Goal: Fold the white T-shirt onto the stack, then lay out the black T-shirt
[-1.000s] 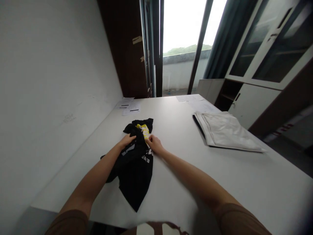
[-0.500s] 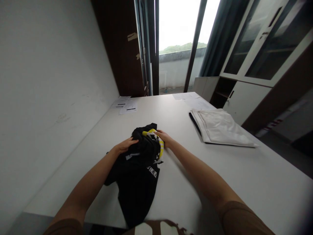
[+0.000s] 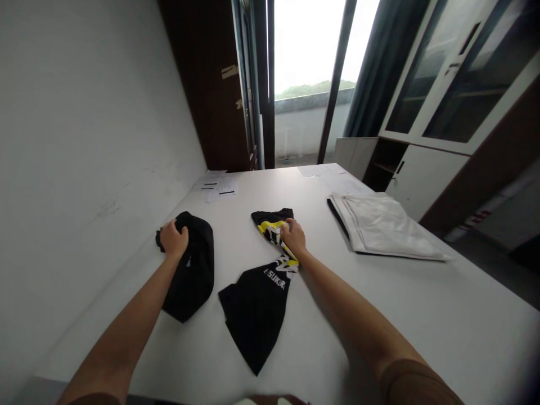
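At the left of the white table, my left hand [image 3: 174,239] is closed on a bunched plain black garment [image 3: 197,273], which hangs down toward the table surface. My right hand [image 3: 294,237], near the middle, grips a black garment with a yellow and white pattern [image 3: 259,304] along its twisted upper part. White lettering runs across this garment, and its lower black panel spreads toward me, ending in a point. The two garments are apart, with bare tabletop between them. My right fingertips are partly hidden in the cloth.
Folded white cloth [image 3: 379,225] with a dark edge lies at the table's right side. Printed papers [image 3: 221,188] rest at the far left, more sheets [image 3: 333,174] at the far edge. A wall [image 3: 93,169] borders the left; cabinets [image 3: 430,174] stand at the right.
My left hand has moved left, carrying the plain black garment away from the patterned one. My right hand has shifted slightly right, and the patterned garment now lies more stretched out.
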`<state>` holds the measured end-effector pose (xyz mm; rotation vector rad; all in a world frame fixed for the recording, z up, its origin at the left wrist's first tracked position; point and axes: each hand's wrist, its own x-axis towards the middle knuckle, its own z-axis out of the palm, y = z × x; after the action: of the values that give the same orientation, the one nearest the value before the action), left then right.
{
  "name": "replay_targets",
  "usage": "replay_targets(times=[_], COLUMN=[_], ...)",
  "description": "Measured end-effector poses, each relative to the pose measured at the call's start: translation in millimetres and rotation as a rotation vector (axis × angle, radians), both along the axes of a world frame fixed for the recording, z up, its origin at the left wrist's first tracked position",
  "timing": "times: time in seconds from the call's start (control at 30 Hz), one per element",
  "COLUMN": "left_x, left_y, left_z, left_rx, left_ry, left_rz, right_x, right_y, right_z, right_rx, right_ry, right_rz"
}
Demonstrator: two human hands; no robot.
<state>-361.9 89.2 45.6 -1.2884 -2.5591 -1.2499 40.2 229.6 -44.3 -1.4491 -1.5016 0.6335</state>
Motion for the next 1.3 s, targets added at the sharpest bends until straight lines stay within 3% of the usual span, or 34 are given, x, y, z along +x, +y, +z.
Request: replay_targets(times=[0.13, 0.2, 0.27, 0.37, 0.47, 0.53, 0.6, 0.63, 0.73, 0.83, 0.93, 1.0, 1.07, 1.13, 1.23, 1.3], left_x=[66, 85, 79, 22, -62, -105, -121, -116, -54, 52, 154, 203, 233, 248, 253, 250], left_y=[-8, -18, -28, -41, -57, -67, -74, -76, -78, -90, -117, -135, -147, -150, -145, -140], left_z=[-22.8, -34.9, -42.6, -44.7, -36.9, -28.5, -21.1, -18.9, -18.9, -21.2, -18.3, -16.5, -17.8, -22.1, -26.6, -23.4], left_rx=[-0.300, -0.411, -0.457, -0.549, -0.733, -0.832, -0.850, -0.818, -0.598, -0.400, -0.369, -0.397, -0.416, -0.433, -0.479, -0.514], left_ry=[0.194, 0.277, 0.385, 0.506, 0.560, 0.560, 0.547, 0.533, 0.444, 0.291, 0.217, 0.270, 0.331, 0.389, 0.517, 0.588], left_rz=[-0.839, -1.029, -0.945, -0.635, -0.369, -0.232, -0.180, -0.204, -0.460, -0.816, -1.132, -1.272, -1.278, -1.214, -1.158, -1.193], right_x=[-7, -4, 4, 16, 23, 22, 18, 16, 10, 10, 17, 26, 38, 50, 65, 72], right_y=[2, 3, 5, 11, 20, 24, 27, 27, 27, 27, 31, 34, 37, 39, 41, 42], right_z=[0.2, 2.4, 4.5, 3.9, -2.4, -7.3, -10.8, -11.9, -14.0, -16.0, -14.6, -9.8, -2.5, 5.3, 14.3, 18.1], right_rx=[-0.283, -0.398, -0.473, -0.509, -0.315, -0.177, -0.106, -0.085, -0.036, -0.073, -0.235, -0.338, -0.441, -0.588, -0.768, -0.738], right_ry=[0.546, 0.692, 0.725, 0.641, 0.396, 0.242, 0.157, 0.139, 0.167, 0.352, 0.643, 0.805, 0.921, 0.976, 0.960, 0.961], right_rz=[0.011, 0.103, 0.214, 0.277, 0.161, 0.086, 0.047, 0.029, -0.023, -0.070, -0.104, -0.084, -0.012, 0.095, 0.179, 0.146])
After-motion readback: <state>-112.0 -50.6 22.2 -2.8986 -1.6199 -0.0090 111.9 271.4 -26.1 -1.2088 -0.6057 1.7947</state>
